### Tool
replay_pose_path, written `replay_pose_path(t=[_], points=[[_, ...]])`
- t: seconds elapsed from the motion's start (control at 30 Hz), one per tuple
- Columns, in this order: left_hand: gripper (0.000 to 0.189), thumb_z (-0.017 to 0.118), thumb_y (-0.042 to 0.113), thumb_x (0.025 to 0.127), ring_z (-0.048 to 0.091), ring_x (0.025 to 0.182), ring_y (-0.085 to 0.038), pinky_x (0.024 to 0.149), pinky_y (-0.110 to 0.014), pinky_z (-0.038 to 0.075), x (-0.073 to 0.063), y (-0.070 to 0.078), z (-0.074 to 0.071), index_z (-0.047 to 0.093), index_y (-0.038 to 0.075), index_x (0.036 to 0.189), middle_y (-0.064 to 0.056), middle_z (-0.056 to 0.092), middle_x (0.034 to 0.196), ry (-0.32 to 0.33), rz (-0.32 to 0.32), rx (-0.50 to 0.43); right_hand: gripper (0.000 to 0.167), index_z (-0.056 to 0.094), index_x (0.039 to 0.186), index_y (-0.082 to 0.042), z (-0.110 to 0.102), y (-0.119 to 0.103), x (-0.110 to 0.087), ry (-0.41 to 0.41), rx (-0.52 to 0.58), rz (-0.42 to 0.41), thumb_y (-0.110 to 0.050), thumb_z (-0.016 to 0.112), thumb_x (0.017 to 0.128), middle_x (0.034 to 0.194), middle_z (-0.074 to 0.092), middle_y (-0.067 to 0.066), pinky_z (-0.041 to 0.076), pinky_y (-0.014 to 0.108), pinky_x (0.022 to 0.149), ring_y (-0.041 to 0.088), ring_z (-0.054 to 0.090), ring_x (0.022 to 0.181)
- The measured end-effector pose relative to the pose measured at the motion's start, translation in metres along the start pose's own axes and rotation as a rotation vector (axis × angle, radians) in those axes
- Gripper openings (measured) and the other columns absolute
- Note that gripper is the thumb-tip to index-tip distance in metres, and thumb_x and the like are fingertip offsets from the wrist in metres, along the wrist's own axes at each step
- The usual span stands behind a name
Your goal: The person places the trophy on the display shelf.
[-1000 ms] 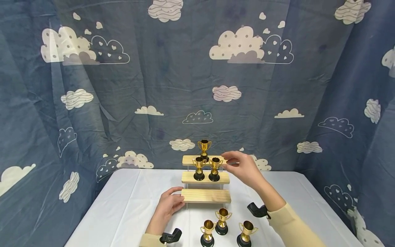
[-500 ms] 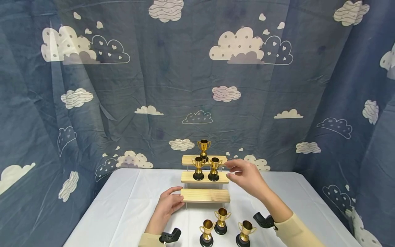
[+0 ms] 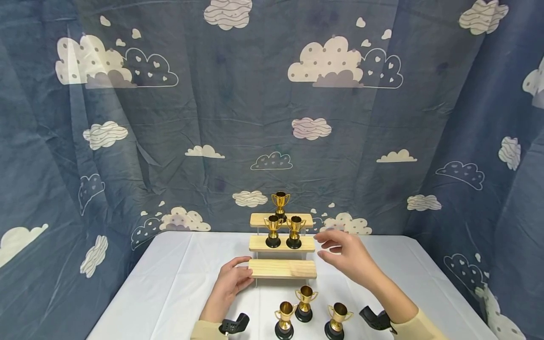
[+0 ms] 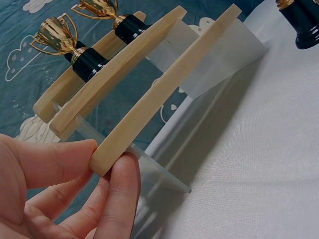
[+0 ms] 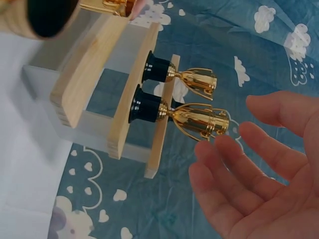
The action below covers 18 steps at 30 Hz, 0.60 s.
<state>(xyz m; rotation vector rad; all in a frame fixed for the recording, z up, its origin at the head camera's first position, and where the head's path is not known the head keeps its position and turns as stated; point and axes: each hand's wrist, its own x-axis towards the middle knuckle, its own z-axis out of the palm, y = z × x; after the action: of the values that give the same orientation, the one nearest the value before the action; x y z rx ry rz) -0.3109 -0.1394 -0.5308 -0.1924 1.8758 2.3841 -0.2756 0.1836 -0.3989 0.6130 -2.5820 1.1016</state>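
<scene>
A three-step wooden display stand point(image 3: 282, 269) with clear side panels stands on the table. My left hand point(image 3: 229, 282) pinches the left end of its lowest step point(image 4: 149, 104) between thumb and fingers. To the right of the stand, my right hand point(image 3: 350, 257) hovers with relaxed, spread fingers and holds nothing. Two gold trophy cups on black bases, a left one point(image 3: 273, 231) and a right one point(image 3: 294, 232), stand on the middle step point(image 3: 258, 244). A third trophy cup point(image 3: 280, 203) stands on the top step, its base partly hidden behind them.
In front of the stand, three more trophy cups stand on the white tablecloth point(image 3: 178, 293): a left one point(image 3: 285, 321), a middle one point(image 3: 305, 304) and a right one point(image 3: 337, 321). A blue curtain point(image 3: 238, 104) with clouds hangs behind the table.
My right hand has moved away from the right trophy cup on the middle step, down and to the right. My left hand keeps its grip on the lowest step.
</scene>
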Motion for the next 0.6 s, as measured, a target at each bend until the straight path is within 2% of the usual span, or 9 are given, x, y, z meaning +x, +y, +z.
replay_pose_path(t=[0.13,0.43,0.6], points=[[0.052,0.066,-0.008,0.082,0.07,0.083,-0.02,0.076,-0.034,0.06,0.001,0.0,0.0,0.057,-0.004,0.133,-0.015,0.069,0.098,0.001,0.0,-0.003,0.034,0.07,0.118,-0.02,-0.001,0.0,-0.007,-0.005,-0.008,0.017,-0.011,0.078,0.086,0.114,0.068,-0.003,0.057,0.03,0.085,0.02,0.067,0.099],[0.052,0.067,-0.01,0.081,0.07,0.078,-0.018,0.074,-0.033,0.06,0.003,-0.001,0.002,0.058,-0.004,0.132,-0.014,0.069,0.093,0.006,-0.003,-0.027,0.036,0.07,0.118,-0.024,-0.003,0.006,-0.028,-0.013,0.042,0.029,-0.009,0.079,0.086,0.112,0.068,-0.009,0.058,0.038,0.085,0.021,0.068,0.099],[0.051,0.067,-0.009,0.082,0.069,0.077,-0.018,0.074,-0.033,0.06,0.002,-0.001,0.001,0.058,-0.005,0.132,-0.014,0.07,0.093,0.005,0.008,-0.024,0.037,0.07,0.116,-0.026,-0.001,0.008,-0.035,-0.02,0.048,0.055,-0.009,0.079,0.085,0.111,0.067,-0.009,0.058,0.034,0.085,0.024,0.068,0.1]])
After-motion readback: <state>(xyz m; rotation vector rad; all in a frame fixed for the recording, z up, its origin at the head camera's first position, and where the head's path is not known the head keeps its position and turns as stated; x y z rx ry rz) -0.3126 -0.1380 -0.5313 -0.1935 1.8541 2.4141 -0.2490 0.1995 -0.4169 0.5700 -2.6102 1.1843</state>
